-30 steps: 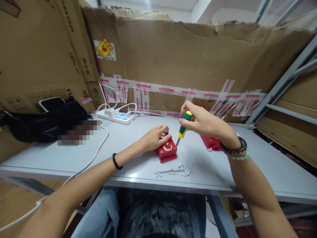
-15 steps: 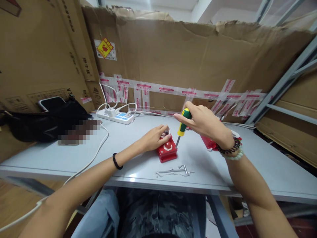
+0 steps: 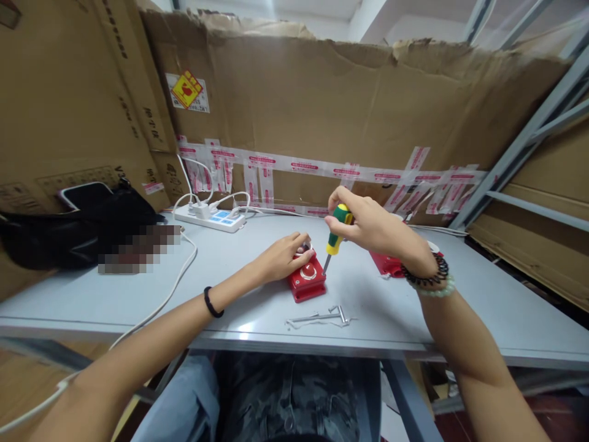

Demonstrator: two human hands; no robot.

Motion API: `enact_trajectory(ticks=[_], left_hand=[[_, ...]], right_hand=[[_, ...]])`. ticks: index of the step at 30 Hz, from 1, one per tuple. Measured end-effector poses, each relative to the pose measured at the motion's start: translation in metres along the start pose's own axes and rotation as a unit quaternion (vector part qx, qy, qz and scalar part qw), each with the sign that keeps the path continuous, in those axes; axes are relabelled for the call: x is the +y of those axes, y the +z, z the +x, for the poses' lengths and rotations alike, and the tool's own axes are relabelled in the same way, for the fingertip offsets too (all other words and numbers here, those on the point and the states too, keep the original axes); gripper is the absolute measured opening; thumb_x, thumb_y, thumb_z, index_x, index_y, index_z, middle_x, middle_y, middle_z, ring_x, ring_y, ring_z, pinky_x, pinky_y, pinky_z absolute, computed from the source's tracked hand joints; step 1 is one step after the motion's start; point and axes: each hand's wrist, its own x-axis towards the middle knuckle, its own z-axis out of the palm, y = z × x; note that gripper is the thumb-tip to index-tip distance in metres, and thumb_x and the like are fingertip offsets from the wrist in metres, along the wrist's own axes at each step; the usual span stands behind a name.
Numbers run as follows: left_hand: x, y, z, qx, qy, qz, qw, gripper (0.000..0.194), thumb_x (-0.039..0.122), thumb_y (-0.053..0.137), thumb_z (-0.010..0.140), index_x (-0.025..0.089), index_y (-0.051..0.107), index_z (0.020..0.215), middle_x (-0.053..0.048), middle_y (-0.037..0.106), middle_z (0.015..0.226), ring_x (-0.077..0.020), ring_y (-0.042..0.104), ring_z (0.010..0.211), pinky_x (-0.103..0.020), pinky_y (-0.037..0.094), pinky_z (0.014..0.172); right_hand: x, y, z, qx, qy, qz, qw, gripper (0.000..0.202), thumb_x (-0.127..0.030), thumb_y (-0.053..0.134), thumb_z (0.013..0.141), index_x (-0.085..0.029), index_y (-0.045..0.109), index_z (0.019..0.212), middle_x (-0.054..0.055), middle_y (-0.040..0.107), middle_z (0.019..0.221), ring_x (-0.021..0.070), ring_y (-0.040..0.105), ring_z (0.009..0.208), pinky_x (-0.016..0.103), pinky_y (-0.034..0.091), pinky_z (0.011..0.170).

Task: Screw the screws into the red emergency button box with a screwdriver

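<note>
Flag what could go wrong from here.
The screwdriver leans, so its tip could slip off the corner of the red box, perhaps toward the left hand steadying it. Loose metal pieces lie near the front edge of the table; a stray bump might knock them off.

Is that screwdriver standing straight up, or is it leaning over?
Leaning: the screwdriver has its handle, in the right hand, farther right than its tip, which is down at the red box.

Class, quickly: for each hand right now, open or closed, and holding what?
Left hand: closed over the red box.
Right hand: closed around the screwdriver, tip down at the box.
</note>
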Motion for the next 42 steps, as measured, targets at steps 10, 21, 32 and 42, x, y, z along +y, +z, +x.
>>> enact_trajectory(ticks=[10, 21, 32, 42], left_hand=[[-0.001, 0.000, 0.000, -0.006, 0.007, 0.009, 1.000, 0.024, 0.041, 0.036, 0.095, 0.021, 0.047, 0.104, -0.007, 0.057, 0.103, -0.0213, 0.061, 0.088, -0.037, 0.047, 0.083], [-0.002, 0.001, 0.000, -0.006, 0.008, 0.014, 1.000, 0.024, 0.039, 0.035, 0.096, 0.020, 0.046, 0.103, -0.007, 0.057, 0.100, -0.0211, 0.061, 0.086, -0.037, 0.047, 0.081], [-0.002, 0.001, 0.000, -0.001, 0.005, 0.013, 1.000, 0.024, 0.040, 0.035, 0.095, 0.021, 0.047, 0.102, -0.007, 0.058, 0.103, -0.0224, 0.061, 0.089, -0.038, 0.047, 0.084], [-0.001, 0.000, 0.001, -0.005, 0.010, 0.011, 1.000, 0.025, 0.041, 0.035, 0.095, 0.021, 0.047, 0.103, -0.006, 0.057, 0.102, -0.0211, 0.061, 0.087, -0.036, 0.047, 0.082]], right_hand=[[-0.003, 0.001, -0.003, 0.025, 0.025, -0.026, 0.999, 0.011, -0.032, 0.048, 0.086, -0.022, 0.047, 0.087, -0.001, 0.057, 0.066, 0.0140, 0.049, 0.058, 0.027, 0.032, 0.057], [0.000, 0.009, 0.003, 0.081, 0.110, -0.081, 0.987, 0.028, -0.049, 0.049, 0.085, -0.021, 0.044, 0.082, 0.000, 0.052, 0.063, 0.0162, 0.046, 0.059, 0.030, 0.031, 0.056], [-0.007, 0.003, -0.006, 0.014, 0.051, -0.072, 0.996, 0.026, -0.045, 0.046, 0.088, -0.019, 0.048, 0.093, 0.002, 0.057, 0.070, 0.0163, 0.050, 0.061, 0.028, 0.033, 0.057], [-0.009, -0.008, -0.012, -0.036, -0.020, 0.011, 0.999, 0.024, -0.030, 0.055, 0.083, -0.022, 0.044, 0.102, -0.001, 0.059, 0.077, 0.0133, 0.052, 0.065, 0.025, 0.036, 0.059]])
